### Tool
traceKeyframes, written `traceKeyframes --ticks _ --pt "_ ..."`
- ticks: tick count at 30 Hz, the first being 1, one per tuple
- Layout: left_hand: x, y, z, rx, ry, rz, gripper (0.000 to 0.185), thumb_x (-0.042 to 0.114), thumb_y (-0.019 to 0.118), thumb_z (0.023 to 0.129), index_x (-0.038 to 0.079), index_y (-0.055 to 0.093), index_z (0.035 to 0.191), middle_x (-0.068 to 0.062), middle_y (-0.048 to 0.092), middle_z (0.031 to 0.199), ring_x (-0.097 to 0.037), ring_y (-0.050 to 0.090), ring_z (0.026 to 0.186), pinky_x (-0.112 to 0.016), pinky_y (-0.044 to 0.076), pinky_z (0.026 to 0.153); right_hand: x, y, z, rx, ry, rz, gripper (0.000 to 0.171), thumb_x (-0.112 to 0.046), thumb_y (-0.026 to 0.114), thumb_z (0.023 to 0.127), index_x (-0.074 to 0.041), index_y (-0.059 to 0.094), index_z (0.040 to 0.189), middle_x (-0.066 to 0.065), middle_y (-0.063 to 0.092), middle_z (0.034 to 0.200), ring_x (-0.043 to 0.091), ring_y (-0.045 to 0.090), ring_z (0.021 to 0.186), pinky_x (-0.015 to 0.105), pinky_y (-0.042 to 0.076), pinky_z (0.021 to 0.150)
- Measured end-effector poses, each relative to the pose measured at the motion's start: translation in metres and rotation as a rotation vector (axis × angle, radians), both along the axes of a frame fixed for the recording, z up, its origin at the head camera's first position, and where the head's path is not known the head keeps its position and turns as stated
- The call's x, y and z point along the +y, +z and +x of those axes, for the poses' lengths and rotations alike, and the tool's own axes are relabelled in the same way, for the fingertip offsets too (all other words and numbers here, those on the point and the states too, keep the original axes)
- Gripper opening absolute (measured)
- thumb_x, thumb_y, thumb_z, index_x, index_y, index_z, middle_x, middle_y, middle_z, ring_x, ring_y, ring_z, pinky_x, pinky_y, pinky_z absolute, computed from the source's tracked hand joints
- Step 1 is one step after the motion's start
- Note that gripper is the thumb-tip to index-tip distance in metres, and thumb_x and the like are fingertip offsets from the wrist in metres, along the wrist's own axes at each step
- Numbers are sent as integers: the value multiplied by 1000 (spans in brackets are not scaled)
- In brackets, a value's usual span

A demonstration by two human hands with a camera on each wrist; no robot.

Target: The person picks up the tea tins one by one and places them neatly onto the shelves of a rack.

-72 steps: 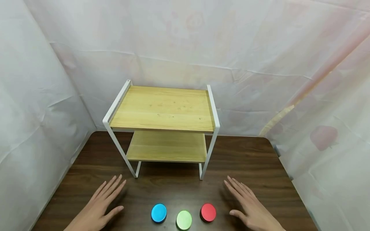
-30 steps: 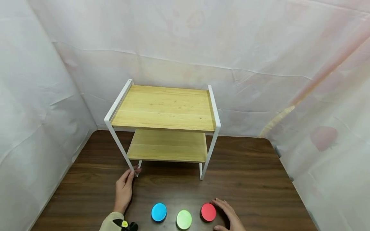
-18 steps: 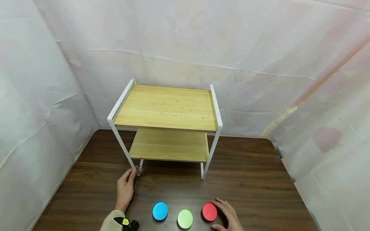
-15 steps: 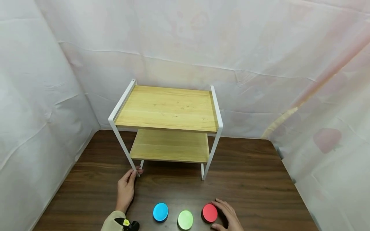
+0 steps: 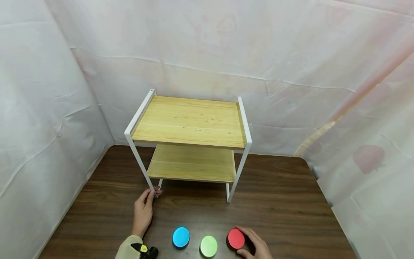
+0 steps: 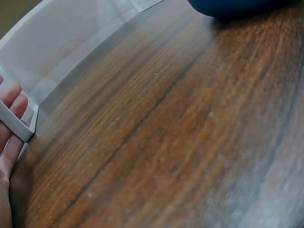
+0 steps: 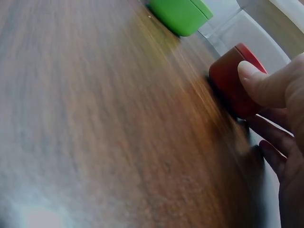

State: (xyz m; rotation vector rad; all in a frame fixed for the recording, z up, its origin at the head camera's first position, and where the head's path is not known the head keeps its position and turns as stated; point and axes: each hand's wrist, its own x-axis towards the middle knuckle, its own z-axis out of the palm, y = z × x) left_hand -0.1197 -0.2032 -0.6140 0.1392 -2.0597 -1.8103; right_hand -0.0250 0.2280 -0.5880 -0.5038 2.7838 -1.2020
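Observation:
A two-tier shelf (image 5: 189, 122) with wooden boards and a white metal frame stands on the table. My left hand (image 5: 143, 212) holds the foot of its front left leg (image 6: 16, 122), the fingers reaching behind the bar. Three small round lidded containers sit in a row before the shelf: blue (image 5: 180, 237), green (image 5: 208, 246) and red (image 5: 235, 239). My right hand (image 5: 257, 246) grips the red one at its right side. In the right wrist view the thumb (image 7: 261, 85) presses its side, and the other fingers are partly hidden. The red container rests on the table.
The dark wood-grain table (image 5: 284, 201) extends on both sides of the shelf. White patterned curtains (image 5: 207, 46) close in the back and both sides. A sleeve (image 5: 129, 248) and a black wrist device (image 5: 148, 251) show at my left wrist.
Both hands were spread flat over the table at first. The left has gone to the shelf leg and taken hold; the right has moved left and its thumb has closed onto the red container.

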Motion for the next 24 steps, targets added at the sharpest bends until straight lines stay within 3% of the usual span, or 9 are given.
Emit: traceKeyframes --ticks 6,17,24 --pt "0 0 0 -6 11 -10 30 18 52 112 -2 73 119 -19 79 110 -1 70 108 -11 50 94 -3 3 3 25 -63 -31 63 -29 92 82 -15 68 138 -1 72 128 -2 64 117 21 54 97" --pt "2 3 0 10 19 -15 27 17 52 112 0 73 117 -18 79 108 -2 70 107 -11 50 93 -12 11 2 -11 -120 -30 62 -28 92 82 -18 68 138 -6 72 128 1 65 117 23 55 99" --pt "2 3 2 3 14 -11 28 19 53 112 1 73 118 -17 79 109 -1 70 106 -14 52 94 -17 10 2 63 -174 -77 64 -15 95 75 -19 71 134 -13 71 123 -3 64 114 19 54 96"
